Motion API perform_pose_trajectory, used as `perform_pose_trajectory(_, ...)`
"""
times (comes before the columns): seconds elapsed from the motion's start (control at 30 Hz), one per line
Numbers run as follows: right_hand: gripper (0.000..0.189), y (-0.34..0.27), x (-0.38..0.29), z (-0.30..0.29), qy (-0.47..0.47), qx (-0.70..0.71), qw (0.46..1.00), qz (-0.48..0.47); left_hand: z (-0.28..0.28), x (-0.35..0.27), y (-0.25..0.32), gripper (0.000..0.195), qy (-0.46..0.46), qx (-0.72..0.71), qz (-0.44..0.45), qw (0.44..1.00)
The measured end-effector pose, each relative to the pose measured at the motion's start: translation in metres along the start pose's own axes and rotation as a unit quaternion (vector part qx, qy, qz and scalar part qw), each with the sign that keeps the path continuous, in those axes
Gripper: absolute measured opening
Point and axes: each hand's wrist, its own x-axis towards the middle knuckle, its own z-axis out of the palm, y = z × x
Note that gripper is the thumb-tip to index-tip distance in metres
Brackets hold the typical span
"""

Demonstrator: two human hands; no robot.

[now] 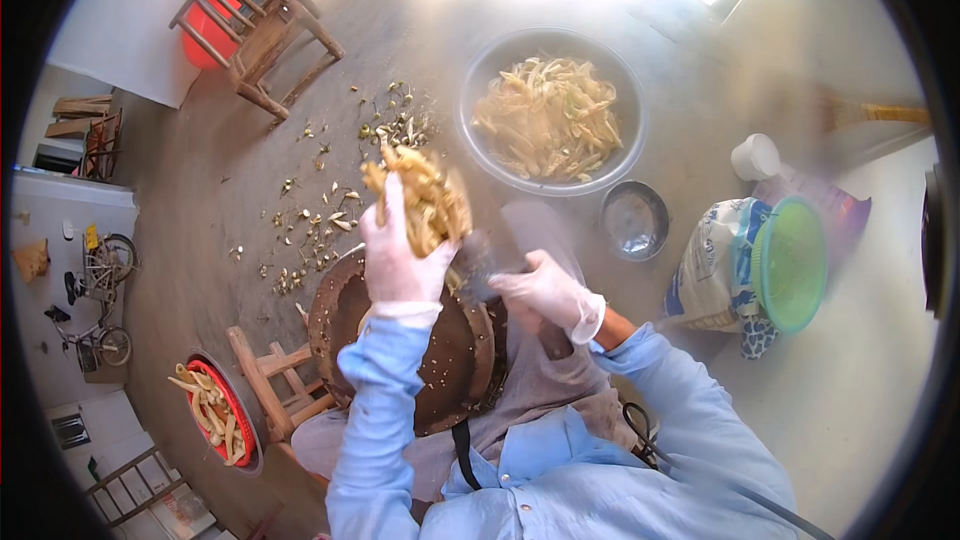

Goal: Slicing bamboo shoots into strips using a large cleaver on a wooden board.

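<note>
My left hand [397, 262], in a thin whitish glove, grips a large bunch of pale yellow vegetable pieces [427, 202] above a round dark brown board or shallow tub [450, 360] dotted with small pale bits. My right hand [544, 292], gloved too, holds a blurred dark tool [476, 266] close to the bunch; its kind cannot be told. Beyond my hands stands a wide grey metal basin [469, 135] with a heap of similar pale pieces [551, 116]. A small dark metal bowl [635, 221] rests on the floor beside that basin.
Trimmed scraps [322, 240] lie scattered on the concrete floor. A red basket [244, 420] of long pale vegetables stands at left, near a wooden stool [259, 382]. A wooden chair [262, 52] is at upper left. At right are a printed sack [709, 262], a green basket [806, 266] and a white cup [756, 157].
</note>
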Motion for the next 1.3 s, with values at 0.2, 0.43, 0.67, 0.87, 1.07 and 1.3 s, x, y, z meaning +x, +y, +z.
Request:
perform_pose_trajectory(0.2, 0.027, -0.013, 0.028, -0.093, 0.132, -0.023, 0.969, -0.206, 0.082, 0.107, 0.063, 0.113, -0.091, -0.082, 0.069, 0.99)
perform_pose_trajectory(0.43, 0.023, -0.038, 0.039, -0.153, 0.405, -0.274, 0.866, -0.107, 0.089, 0.105, 0.032, 0.043, -0.039, -0.127, 0.097, 0.986)
perform_pose_trajectory(0.67, 0.028, -0.031, 0.013, -0.157, 0.477, -0.312, 0.801, -0.182, 0.01, -0.002, -0.117, 0.03, -0.064, -0.245, -0.276, 0.927)
perform_pose_trajectory(0.87, 0.024, -0.009, 0.009, -0.073, 0.275, -0.183, 0.93, -0.163, -0.039, -0.108, -0.196, 0.033, -0.046, -0.092, -0.302, 0.948)
perform_pose_trajectory(1.07, 0.018, 0.045, 0.019, 0.018, 0.104, -0.323, 0.923, -0.181, -0.003, -0.134, -0.162, 0.042, -0.131, 0.153, -0.171, 0.965)
perform_pose_trajectory(1.3, 0.023, 0.078, 0.018, 0.058, 0.078, -0.377, 0.918, -0.095, -0.004, -0.126, -0.162, 0.03, -0.025, 0.021, -0.187, 0.982)
